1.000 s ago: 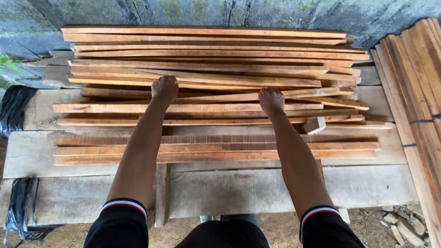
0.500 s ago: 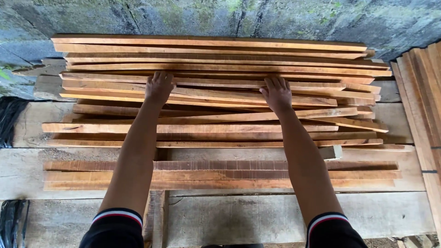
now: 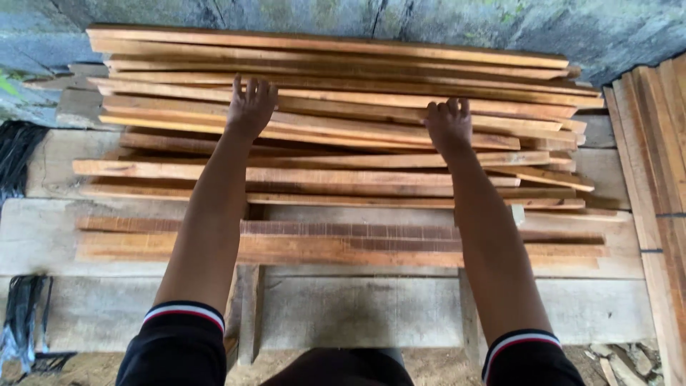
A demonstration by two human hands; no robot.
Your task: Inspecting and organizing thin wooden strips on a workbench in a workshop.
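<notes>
— While you scan from the left edge, what lies left of the stack of wooden slats (image 3: 336, 121)?

— Black cords (image 3: 18, 154) hang well left of the stack, and another black bundle (image 3: 25, 322) sits lower, off the bench's (image 3: 357, 307) left end.

— And the left hand (image 3: 250, 107)?

— It lies flat on the stack's left-centre part, fingers spread, palm down on the slats, gripping nothing.

— The right hand (image 3: 449, 125)?

— Right of centre on the same stack, fingers curled over the far edge of a slat; whether it truly grips, I cannot tell. Both forearms run back toward black sleeves with striped cuffs.

— Where does the stack sit?

— On the pale plank bench, against the grey stone wall (image 3: 429, 21) behind it. Two darker, longer boards (image 3: 343, 243) lie on the bench just in front of the stack.

— Anything to the right?

— More planks (image 3: 657, 143) lie lengthwise just right of the stack.
</notes>
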